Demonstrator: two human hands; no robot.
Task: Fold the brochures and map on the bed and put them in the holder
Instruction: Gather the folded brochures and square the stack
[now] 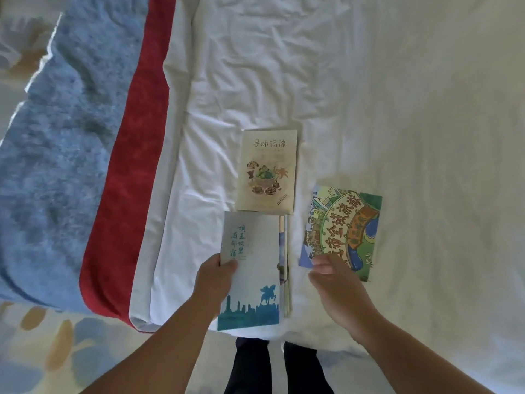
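Note:
Three folded papers lie on the white bed. A beige brochure with a food drawing is farthest from me. Nearest is a grey-blue brochure with a skyline and a rider, stacked over other sheets; my left hand grips its left edge, thumb on top. To the right lies a green and blue illustrated map, folded and tilted. My right hand hovers at the map's near-left corner with fingers loosely bent; whether it touches the map is unclear. No holder is in view.
A red bed runner and a fluffy blue blanket cover the left side of the bed. My dark trouser legs stand at the bed's near edge on a patterned floor.

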